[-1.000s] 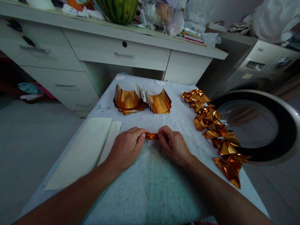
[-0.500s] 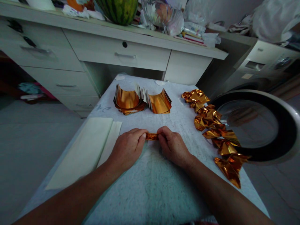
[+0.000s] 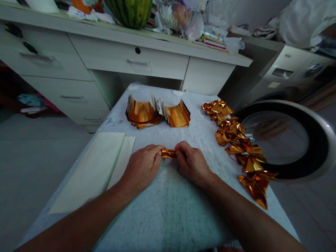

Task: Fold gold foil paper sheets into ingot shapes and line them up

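Between my two hands is a narrow strip of folded gold foil paper (image 3: 168, 153), held low over the cloth-covered table. My left hand (image 3: 145, 164) is closed, pinching the strip's left end between thumb and fingers. The right end is pinched by my right hand (image 3: 193, 162), its fingers curled. Beyond my hands stand two curved stacks of gold foil sheets, the left stack (image 3: 141, 111) and the right stack (image 3: 177, 115). Along the table's right side lies a row of folded gold foil pieces (image 3: 233, 131). Pale paper sheets (image 3: 91, 171) lie by my left forearm.
A white desk (image 3: 126, 57) with drawers stands behind the table (image 3: 173, 210). On it sit a watermelon (image 3: 130, 12), a glass bowl (image 3: 178, 15) and plastic bags. At the right, the open round door (image 3: 320, 140) of a washing machine (image 3: 283, 66) reaches the table's edge.
The foil strip between my hands has turned slightly and catches the light differently. Both hands keep their grip. The whole view has shifted a little.
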{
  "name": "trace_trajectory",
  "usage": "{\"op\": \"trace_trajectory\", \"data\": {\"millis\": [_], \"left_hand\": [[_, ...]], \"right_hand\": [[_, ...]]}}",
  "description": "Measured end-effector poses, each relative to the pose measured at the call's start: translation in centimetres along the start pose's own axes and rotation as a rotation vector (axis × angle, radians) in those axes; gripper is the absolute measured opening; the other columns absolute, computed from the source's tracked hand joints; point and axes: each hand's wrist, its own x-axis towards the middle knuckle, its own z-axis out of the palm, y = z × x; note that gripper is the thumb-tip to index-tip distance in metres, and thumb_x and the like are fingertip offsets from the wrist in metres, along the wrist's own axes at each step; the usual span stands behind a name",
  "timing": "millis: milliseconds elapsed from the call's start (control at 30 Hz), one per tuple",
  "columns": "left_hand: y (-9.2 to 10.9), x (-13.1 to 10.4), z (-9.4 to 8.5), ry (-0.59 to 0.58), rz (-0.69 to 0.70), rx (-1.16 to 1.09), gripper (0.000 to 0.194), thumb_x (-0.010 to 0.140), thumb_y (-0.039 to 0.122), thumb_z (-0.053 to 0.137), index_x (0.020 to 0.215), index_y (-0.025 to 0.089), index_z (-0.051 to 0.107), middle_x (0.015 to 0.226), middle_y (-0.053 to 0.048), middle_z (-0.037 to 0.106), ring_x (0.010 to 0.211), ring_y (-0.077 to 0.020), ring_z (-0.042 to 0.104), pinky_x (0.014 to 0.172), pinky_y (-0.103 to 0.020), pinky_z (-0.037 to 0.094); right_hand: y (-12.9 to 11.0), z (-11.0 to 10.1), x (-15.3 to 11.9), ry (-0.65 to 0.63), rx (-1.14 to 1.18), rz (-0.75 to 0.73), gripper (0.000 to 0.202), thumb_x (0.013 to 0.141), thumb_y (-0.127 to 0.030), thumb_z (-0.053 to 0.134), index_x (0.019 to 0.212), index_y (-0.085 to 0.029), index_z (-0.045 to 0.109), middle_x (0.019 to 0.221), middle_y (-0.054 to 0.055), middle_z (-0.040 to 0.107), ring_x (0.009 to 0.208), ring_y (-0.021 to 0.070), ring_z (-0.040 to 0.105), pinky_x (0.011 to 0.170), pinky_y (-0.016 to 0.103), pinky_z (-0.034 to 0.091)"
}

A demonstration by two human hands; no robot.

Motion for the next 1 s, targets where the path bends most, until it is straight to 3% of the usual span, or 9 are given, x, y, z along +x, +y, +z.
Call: {"op": "trace_trajectory", "data": {"millis": [300,567,1000], "left_hand": [[0.12,-0.16,0.37,-0.034,0.038,-0.009,0.036,0.091,0.014,0.038,0.114,0.014,0.065,0.100,-0.009,0.071,0.091,-0.0222,0.067,0.083,-0.038,0.052],[0.21,0.03,0.19,-0.017,0.004,0.014,0.035,0.097,0.024,0.036,0.109,0.016,0.068,0.098,-0.008,0.072,0.090,-0.0222,0.068,0.083,-0.036,0.052],[0.13,0.10,0.19,0.007,-0.026,0.035,0.033,0.097,0.023,0.036,0.099,0.018,0.069,0.094,-0.007,0.074,0.086,-0.0215,0.069,0.080,-0.036,0.052]], "right_hand": [[0.04,0.10,0.03,0.059,-0.061,0.045,0.014,0.095,-0.024,0.039,0.094,-0.020,0.053,0.066,-0.001,0.059,0.056,0.0143,0.055,0.057,0.024,0.035],[0.10,0.28,0.07,0.034,-0.104,0.043,0.014,0.096,-0.022,0.038,0.097,-0.020,0.052,0.065,-0.001,0.059,0.054,0.0144,0.055,0.056,0.023,0.035],[-0.62,0.44,0.05,-0.022,-0.111,0.029,0.012,0.095,-0.023,0.038,0.098,-0.020,0.050,0.068,0.000,0.062,0.059,0.0159,0.059,0.058,0.024,0.038]]}}
